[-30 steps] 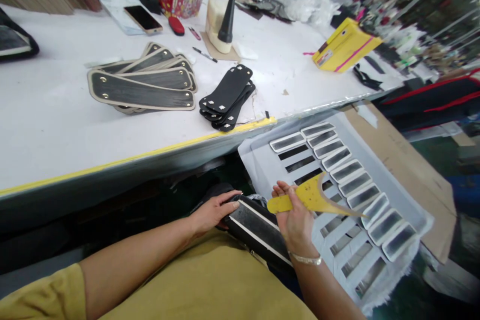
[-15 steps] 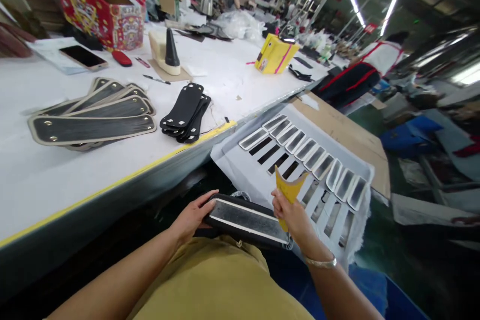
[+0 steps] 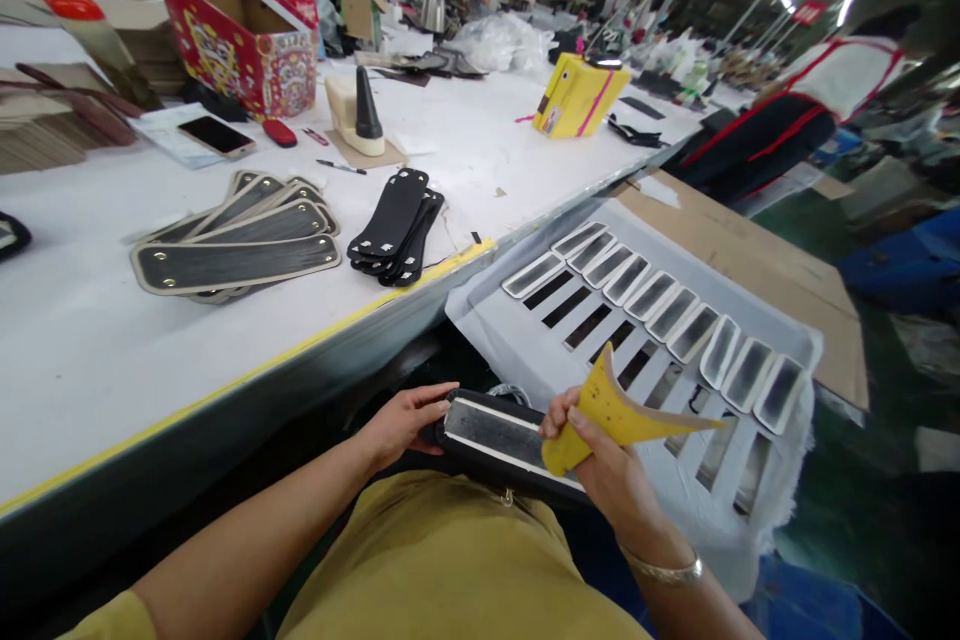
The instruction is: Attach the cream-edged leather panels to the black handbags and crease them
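A long black panel (image 3: pixel 499 425) with a grey middle and white lines along its sides lies across my lap. My left hand (image 3: pixel 409 428) is closed around its left end, thumb on top. In my right hand (image 3: pixel 600 455) is a yellow flared piece (image 3: pixel 622 417) with a curved-in edge, gripped by its narrow end over the panel's right part. That hand covers some of the panel. Just beyond, pale-edged dark strips (image 3: pixel 652 295) lie in a row on a white slotted board (image 3: pixel 517 340).
On the white table (image 3: pixel 247 360) to the left are dark eyeleted straps (image 3: pixel 240 265), a stack of black straps (image 3: pixel 394 220), a phone (image 3: pixel 216 136), a red box (image 3: pixel 277 75) and a yellow box (image 3: pixel 577 98). Cardboard (image 3: pixel 765 265) lies behind the board. A person (image 3: pixel 795 120) bends at the right.
The yellow piece has turned in my right hand, its flared end now pointing right. My left hand keeps its hold on the panel. The view has swung slightly left.
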`<act>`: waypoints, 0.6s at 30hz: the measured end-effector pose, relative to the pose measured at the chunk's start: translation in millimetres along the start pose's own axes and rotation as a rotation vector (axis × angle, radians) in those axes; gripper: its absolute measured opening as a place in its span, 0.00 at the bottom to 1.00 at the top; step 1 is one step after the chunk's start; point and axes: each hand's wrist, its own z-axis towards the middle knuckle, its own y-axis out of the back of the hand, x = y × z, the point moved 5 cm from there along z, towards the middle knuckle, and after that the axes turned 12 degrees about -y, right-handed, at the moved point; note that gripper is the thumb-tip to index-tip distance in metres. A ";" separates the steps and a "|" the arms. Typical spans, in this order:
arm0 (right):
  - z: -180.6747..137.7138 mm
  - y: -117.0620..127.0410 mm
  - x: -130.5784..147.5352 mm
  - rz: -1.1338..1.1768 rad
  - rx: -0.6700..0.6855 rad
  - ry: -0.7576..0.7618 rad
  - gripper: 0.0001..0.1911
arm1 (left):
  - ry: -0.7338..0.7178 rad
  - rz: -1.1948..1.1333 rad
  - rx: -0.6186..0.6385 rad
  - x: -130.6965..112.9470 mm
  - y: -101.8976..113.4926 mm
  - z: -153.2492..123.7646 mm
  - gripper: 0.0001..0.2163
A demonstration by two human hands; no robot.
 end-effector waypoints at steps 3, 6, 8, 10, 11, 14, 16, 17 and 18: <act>16.6 -43.1 -6.2 0.097 0.024 0.048 0.07 | -0.045 0.099 -0.054 -1.3 -4.2 -3.6 0.26; 35.8 -80.1 -19.4 0.088 -0.005 0.112 0.06 | -0.058 0.094 -0.128 6.6 -5.3 -9.3 0.27; 46.1 -96.3 -29.5 0.052 -0.021 0.137 0.07 | -0.062 -0.026 -0.149 15.7 -5.2 -13.1 0.27; 53.0 -104.9 -38.2 0.008 -0.031 0.140 0.07 | -0.068 -0.203 -0.121 23.9 -5.6 -15.6 0.28; 55.3 -107.0 -41.5 -0.015 -0.034 0.140 0.07 | -0.068 -0.276 -0.103 26.8 -5.4 -16.2 0.28; 60.5 -110.5 -46.7 -0.096 -0.033 0.146 0.08 | -0.051 -0.336 -0.083 29.2 -0.9 -15.1 0.28; 64.6 -113.3 -48.2 -0.135 -0.030 0.149 0.08 | -0.045 -0.287 -0.100 26.1 3.6 -12.6 0.26; 67.0 -115.3 -48.8 -0.148 -0.024 0.146 0.09 | -0.046 -0.258 -0.110 23.7 5.4 -11.3 0.25; 69.6 -117.4 -49.4 -0.152 -0.019 0.141 0.09 | -0.048 -0.231 -0.118 21.1 6.6 -10.4 0.24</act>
